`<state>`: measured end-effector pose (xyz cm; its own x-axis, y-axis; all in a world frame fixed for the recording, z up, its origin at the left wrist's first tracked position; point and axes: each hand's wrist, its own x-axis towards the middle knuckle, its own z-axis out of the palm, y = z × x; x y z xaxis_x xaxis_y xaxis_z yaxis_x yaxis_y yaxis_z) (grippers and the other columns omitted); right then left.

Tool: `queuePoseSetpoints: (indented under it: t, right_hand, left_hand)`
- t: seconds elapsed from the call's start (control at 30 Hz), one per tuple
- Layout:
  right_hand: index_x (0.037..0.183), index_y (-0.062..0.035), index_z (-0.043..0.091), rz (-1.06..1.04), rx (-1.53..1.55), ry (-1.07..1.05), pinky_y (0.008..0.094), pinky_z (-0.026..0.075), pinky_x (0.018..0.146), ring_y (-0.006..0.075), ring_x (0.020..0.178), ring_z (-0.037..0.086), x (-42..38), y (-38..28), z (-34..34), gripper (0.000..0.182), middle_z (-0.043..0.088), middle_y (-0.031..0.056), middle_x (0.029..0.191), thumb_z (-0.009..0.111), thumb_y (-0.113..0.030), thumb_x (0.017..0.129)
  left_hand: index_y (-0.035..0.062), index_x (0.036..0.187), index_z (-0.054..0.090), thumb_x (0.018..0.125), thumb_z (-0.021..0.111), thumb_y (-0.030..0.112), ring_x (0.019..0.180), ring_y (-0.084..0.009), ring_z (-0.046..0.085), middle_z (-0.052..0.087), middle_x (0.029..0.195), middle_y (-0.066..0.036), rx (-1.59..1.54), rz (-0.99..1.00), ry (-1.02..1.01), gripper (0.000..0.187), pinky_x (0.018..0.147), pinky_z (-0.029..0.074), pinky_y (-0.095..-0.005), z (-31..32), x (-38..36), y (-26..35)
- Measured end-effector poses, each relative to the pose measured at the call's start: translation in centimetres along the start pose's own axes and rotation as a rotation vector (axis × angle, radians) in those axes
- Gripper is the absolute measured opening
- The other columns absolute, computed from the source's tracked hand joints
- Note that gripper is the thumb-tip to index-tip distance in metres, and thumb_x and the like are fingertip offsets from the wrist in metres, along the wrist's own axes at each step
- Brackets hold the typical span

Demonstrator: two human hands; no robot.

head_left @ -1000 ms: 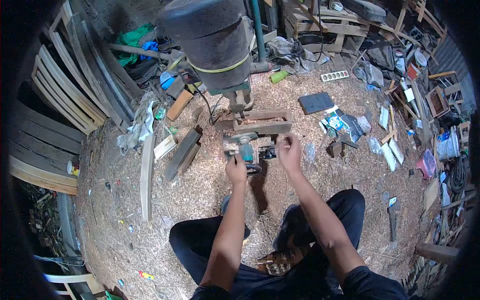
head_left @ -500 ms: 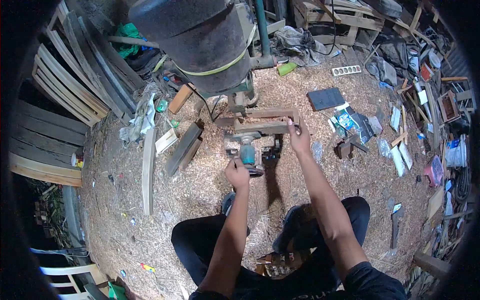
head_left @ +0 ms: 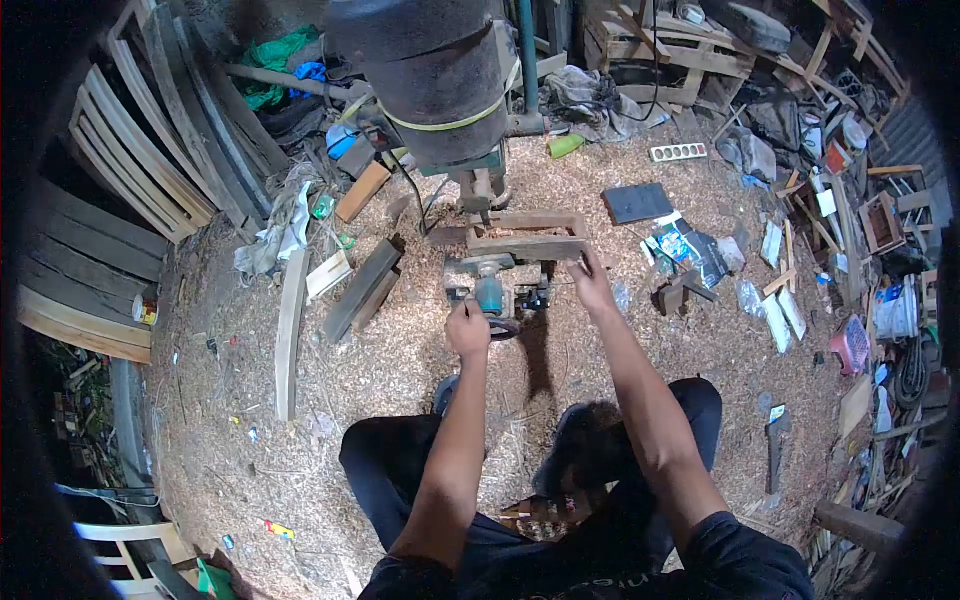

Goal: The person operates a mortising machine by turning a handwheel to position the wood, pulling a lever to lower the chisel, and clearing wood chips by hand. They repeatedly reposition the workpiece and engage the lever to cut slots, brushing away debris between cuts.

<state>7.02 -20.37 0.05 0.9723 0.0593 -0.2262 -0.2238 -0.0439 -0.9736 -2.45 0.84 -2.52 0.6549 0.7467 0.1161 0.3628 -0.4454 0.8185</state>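
Note:
A wooden frame (head_left: 527, 245) lies on the machine below its dark motor housing (head_left: 440, 85), beside the metal chuck (head_left: 478, 196). My left hand (head_left: 467, 328) is closed at the handwheel (head_left: 503, 328) on the near side of the green vise part (head_left: 489, 294); its exact grip is too small to make out. At the frame's right near corner is my right hand (head_left: 592, 284), fingers apart and close to the wood, and whether they touch it is unclear.
Wood shavings cover the floor (head_left: 400, 440). Left of the machine lie dark wooden pieces (head_left: 364, 290) and a long pale board (head_left: 292, 335). On the right are a dark flat block (head_left: 638, 203), a power strip (head_left: 679, 152) and plastic wrappers (head_left: 690, 245). Curved slats (head_left: 140, 150) lean at the far left.
My right hand has moved down from the top of the frame's right end to its near corner, and its fingers have opened. The camera view has shifted slightly. My left hand stays at the handwheel.

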Motion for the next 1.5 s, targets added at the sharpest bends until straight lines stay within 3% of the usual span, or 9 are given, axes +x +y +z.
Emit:
queuePoseSetpoints:
  t: [0.17,0.33,0.57,0.63,0.67,0.87,1.23,1.37,1.5]
  right_hand:
    - [0.144,0.0021,0.041,0.134,-0.320,-0.033,0.0366,0.042,0.104,0.0304,0.122,0.056,-2.9,-0.4,0.0,0.065,0.054,0.0250,0.136,0.064,-0.026,0.090]
    - [0.120,0.0008,0.063,0.038,-0.396,-0.042,0.0334,0.051,0.065,0.0168,0.078,0.063,-5.1,2.0,0.9,0.039,0.068,0.0095,0.093,0.063,-0.029,0.094]
    - [0.107,0.0017,0.065,0.077,-0.369,-0.234,0.0329,0.051,0.064,0.0171,0.075,0.063,-13.1,-3.5,1.5,0.033,0.068,0.0078,0.089,0.060,-0.030,0.097]
    - [0.108,0.0021,0.065,-0.070,-0.363,-0.221,0.0325,0.051,0.064,0.0166,0.073,0.063,-12.6,-3.6,1.7,0.032,0.068,0.0078,0.089,0.060,-0.028,0.097]
    - [0.108,0.0023,0.065,-0.131,-0.362,-0.215,0.0323,0.051,0.064,0.0164,0.072,0.063,-12.5,-3.1,1.5,0.032,0.068,0.0079,0.089,0.059,-0.028,0.098]
    - [0.111,0.0028,0.064,-0.116,-0.203,-0.207,0.0320,0.053,0.065,0.0146,0.073,0.064,-16.1,-8.0,1.5,0.034,0.069,0.0081,0.089,0.060,-0.028,0.098]
    - [0.111,0.0046,0.064,-0.046,-0.383,-0.309,0.0314,0.053,0.063,0.0166,0.075,0.066,-18.7,-10.5,1.4,0.041,0.070,0.0099,0.095,0.059,-0.033,0.095]
    - [0.092,0.0049,0.070,-0.294,-0.599,-0.237,0.0328,0.052,0.060,0.0173,0.069,0.066,-15.9,-10.4,1.3,0.039,0.069,0.0124,0.077,0.062,-0.033,0.091]
    - [0.100,0.0017,0.072,-0.296,-0.662,-0.155,0.0448,0.051,0.088,0.0430,0.097,0.065,-13.4,-10.6,2.4,0.047,0.069,0.0270,0.098,0.064,-0.043,0.086]
  left_hand:
    - [-0.0016,0.089,0.062,0.098,0.047,0.027,0.078,-0.0481,0.060,0.062,0.081,-0.028,-0.115,0.206,-0.196,0.033,0.071,0.046,-0.0535,-1.7,-0.2,-1.3]
    - [0.0022,0.116,0.058,0.100,0.047,0.029,0.095,-0.0444,0.059,0.061,0.101,-0.026,-0.096,0.419,-0.219,0.033,0.082,0.047,-0.0482,-4.3,-1.6,-1.8]
    - [0.0002,0.119,0.059,0.095,0.059,0.029,0.097,-0.0318,0.066,0.067,0.106,-0.021,-0.188,0.205,-0.371,0.037,0.087,0.050,-0.0385,-11.9,-4.2,2.0]
    - [0.0000,0.119,0.059,0.094,0.060,0.028,0.096,-0.0307,0.067,0.068,0.104,-0.021,-0.164,0.231,-0.367,0.037,0.087,0.051,-0.0380,-13.4,-4.0,2.8]
    - [-0.0006,0.117,0.060,0.093,0.061,0.027,0.098,-0.0296,0.067,0.069,0.103,-0.020,-0.327,0.051,-0.479,0.037,0.087,0.051,-0.0369,-13.1,-3.1,2.0]
    - [-0.0010,0.110,0.066,0.091,0.062,0.026,0.097,-0.0278,0.067,0.070,0.103,-0.019,-0.247,0.261,-0.393,0.033,0.087,0.051,-0.0359,-17.8,-3.7,7.3]
    - [-0.0012,0.110,0.067,0.090,0.064,0.025,0.099,-0.0278,0.067,0.069,0.108,-0.019,-0.236,0.300,-0.371,0.033,0.088,0.050,-0.0357,-18.5,-6.9,10.2]
    - [-0.0020,0.111,0.067,0.091,0.064,0.024,0.099,-0.0264,0.067,0.070,0.105,-0.019,-0.155,0.306,-0.454,0.033,0.089,0.050,-0.0351,-18.5,-5.6,11.2]
    - [-0.0009,0.110,0.067,0.091,0.064,0.024,0.098,-0.0257,0.067,0.071,0.104,-0.017,-0.102,0.361,-0.394,0.032,0.088,0.050,-0.0351,-19.7,-4.6,13.8]
